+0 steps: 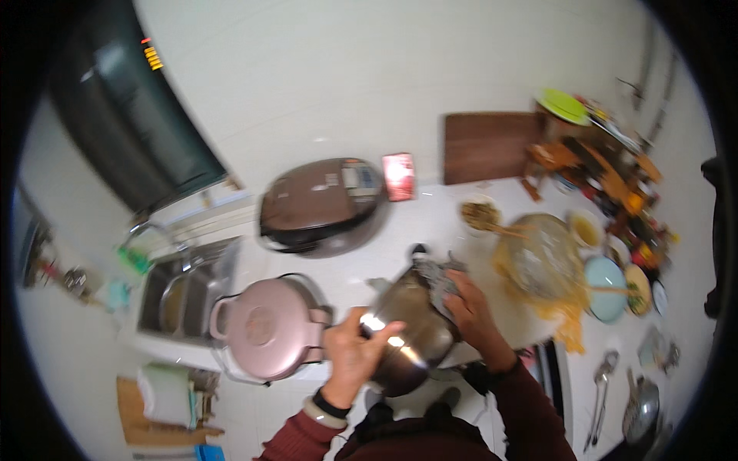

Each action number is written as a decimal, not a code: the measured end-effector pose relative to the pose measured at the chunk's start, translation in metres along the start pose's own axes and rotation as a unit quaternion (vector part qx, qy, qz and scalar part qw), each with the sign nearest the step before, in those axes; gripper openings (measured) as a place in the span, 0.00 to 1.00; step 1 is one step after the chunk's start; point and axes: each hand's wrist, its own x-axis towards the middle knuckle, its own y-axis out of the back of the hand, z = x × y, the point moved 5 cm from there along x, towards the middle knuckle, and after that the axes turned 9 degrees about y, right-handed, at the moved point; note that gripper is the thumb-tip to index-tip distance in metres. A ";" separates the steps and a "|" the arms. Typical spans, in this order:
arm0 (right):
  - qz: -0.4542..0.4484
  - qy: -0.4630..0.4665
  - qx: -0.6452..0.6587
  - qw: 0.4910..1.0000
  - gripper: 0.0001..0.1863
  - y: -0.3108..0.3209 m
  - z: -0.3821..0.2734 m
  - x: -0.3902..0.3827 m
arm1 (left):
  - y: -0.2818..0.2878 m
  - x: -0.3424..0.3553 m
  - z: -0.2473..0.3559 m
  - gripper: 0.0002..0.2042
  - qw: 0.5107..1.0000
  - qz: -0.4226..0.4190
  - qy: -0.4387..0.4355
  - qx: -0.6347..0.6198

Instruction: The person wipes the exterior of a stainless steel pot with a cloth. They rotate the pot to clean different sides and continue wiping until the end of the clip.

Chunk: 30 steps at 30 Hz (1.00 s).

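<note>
A shiny stainless steel pot (pixel 407 330) is held tilted over the counter's front edge, close to my body. My left hand (pixel 357 349) grips its left side, thumb stretched across the metal. My right hand (pixel 474 313) is closed on a crumpled grey cloth (pixel 438 283), pressing it against the pot's far right side. A small black part, perhaps a handle, pokes out at the pot's far end. The pot's inside cannot be seen.
Left of the pot sits a pink round electric appliance (pixel 265 326), beside a steel sink (pixel 223 265). A brown rice cooker (pixel 323 201) stands behind. To the right are a plastic-covered bowl (pixel 542 257), a bowl of brown food (pixel 480 213), a light-blue bowl (pixel 606 288) and a cutting board (pixel 488 146).
</note>
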 end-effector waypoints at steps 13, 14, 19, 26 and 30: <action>-0.065 -0.108 0.072 0.989 0.14 -0.023 0.047 -0.018 | 0.028 -0.038 -0.015 0.20 0.999 0.011 0.021 -0.028; -0.076 0.018 -0.044 0.996 0.16 -0.020 0.016 -0.015 | 0.028 -0.040 -0.016 0.20 0.999 0.009 0.021 -0.028; -0.026 0.093 -0.193 0.976 0.26 -0.036 -0.095 -0.015 | 0.028 -0.039 -0.015 0.19 1.000 0.016 0.010 -0.016; -0.042 0.185 -0.194 0.962 0.25 -0.035 -0.121 -0.010 | 0.031 -0.040 -0.016 0.18 0.999 0.023 0.022 -0.022; -0.027 0.076 -0.083 0.993 0.20 -0.020 -0.079 0.001 | 0.032 -0.042 -0.017 0.18 0.999 0.034 0.019 -0.030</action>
